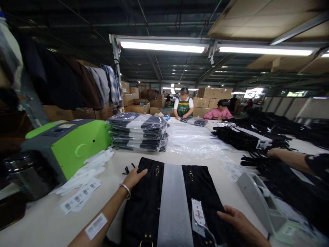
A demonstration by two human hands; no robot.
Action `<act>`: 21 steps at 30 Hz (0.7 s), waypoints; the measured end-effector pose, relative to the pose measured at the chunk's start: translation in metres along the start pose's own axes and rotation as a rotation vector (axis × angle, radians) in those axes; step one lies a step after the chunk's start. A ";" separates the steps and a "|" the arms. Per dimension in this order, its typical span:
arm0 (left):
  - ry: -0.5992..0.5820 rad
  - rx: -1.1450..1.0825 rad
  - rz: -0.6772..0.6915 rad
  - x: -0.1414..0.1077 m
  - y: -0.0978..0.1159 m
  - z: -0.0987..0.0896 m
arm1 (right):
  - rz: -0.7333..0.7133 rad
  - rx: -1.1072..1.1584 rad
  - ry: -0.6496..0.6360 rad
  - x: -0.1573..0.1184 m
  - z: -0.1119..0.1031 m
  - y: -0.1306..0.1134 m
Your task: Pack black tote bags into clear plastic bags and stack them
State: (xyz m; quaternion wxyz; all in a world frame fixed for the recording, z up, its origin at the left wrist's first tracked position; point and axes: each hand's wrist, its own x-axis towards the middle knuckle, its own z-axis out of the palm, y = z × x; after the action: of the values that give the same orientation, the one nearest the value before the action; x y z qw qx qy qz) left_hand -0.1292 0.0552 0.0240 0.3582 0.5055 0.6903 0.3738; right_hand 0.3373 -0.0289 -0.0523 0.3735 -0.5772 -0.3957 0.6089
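Note:
A black garment with gold buckles lies folded on the pale table, a light grey paper strip running down its middle and a hang tag on its right part. At its upper left corner my left hand grips the cloth between thumb and fingers; a bracelet circles the wrist and a barcode sticker is on the forearm. My right hand pinches the garment's right edge, its fingertips partly under the cloth.
Bagged garments are stacked behind, beside clear plastic bags. A green machine, labels and a flask are left. Right are a tape dispenser, black garments and another person's arm. Two people work behind.

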 end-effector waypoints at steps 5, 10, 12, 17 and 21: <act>-0.140 -0.056 -0.069 0.013 -0.006 0.017 | -0.055 0.032 0.017 -0.001 0.001 0.002; 0.035 0.015 0.013 0.025 -0.007 0.012 | -0.043 0.005 0.001 -0.005 0.003 -0.004; 0.144 0.040 0.059 0.034 -0.002 0.011 | -0.031 0.008 -0.018 -0.005 0.003 -0.005; 0.238 -0.040 0.094 0.046 0.005 0.016 | -0.035 0.063 -0.009 -0.003 0.002 0.001; 0.148 -0.221 0.044 0.045 -0.004 0.023 | -0.056 0.080 -0.026 -0.003 0.002 0.004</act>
State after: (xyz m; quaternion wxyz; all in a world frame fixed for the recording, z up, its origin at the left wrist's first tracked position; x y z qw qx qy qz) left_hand -0.1209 0.1011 0.0050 0.3517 0.4489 0.6581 0.4916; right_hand 0.3353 -0.0329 -0.0546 0.4081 -0.5427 -0.3918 0.6209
